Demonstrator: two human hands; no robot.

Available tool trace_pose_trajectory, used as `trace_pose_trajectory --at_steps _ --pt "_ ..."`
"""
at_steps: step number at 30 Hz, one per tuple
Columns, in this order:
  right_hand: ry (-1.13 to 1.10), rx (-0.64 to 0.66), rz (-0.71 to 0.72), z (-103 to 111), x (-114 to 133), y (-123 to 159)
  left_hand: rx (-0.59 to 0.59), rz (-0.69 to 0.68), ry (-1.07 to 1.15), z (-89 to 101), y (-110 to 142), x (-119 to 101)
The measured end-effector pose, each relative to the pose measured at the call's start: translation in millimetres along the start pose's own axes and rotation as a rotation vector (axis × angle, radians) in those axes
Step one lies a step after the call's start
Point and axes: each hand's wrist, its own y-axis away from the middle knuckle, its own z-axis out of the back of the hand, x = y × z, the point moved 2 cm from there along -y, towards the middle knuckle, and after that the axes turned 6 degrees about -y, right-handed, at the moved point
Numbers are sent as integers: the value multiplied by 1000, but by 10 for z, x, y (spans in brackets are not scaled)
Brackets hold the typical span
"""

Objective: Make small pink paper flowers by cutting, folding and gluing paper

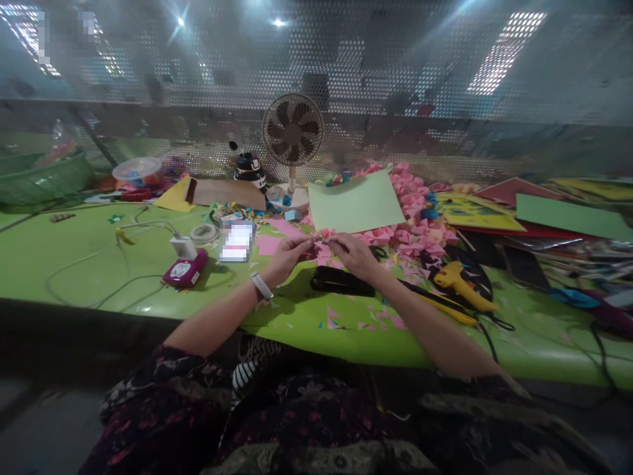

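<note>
My left hand (291, 256), with a white watch band at its wrist, pinches at a small pink paper piece (324, 233) above the table. From the other side, the fingertips of my right hand (353, 254) are pinched at the same piece. Its exact shape is too small to make out. Flat pink paper (268, 245) lies beside my left fingers, and pink scraps are strewn below both hands. Just beyond them a light green sheet (353, 203) leans on a heap of pink folded paper flowers (413, 198). Under my right wrist is a long black tool (342, 281).
A yellow glue gun (462, 285) lies right of my right forearm, near a yellow-and-black long tool (440, 303). Left are a lit phone (237, 241), a tape roll (204, 233) and a purple power socket (185, 269) with cables. A fan (293, 130) stands behind.
</note>
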Motion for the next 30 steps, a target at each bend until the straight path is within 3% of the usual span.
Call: trace_pose_trajectory --at_steps 11,21,30 --pt "-35 31 47 -12 32 -1 8 31 49 -54 35 -17" --pt "-141 123 -51 49 59 -8 -2 -66 -109 -39 41 11" --pt "-243 160 -94 73 116 -3 3 -83 -101 -37 50 27"
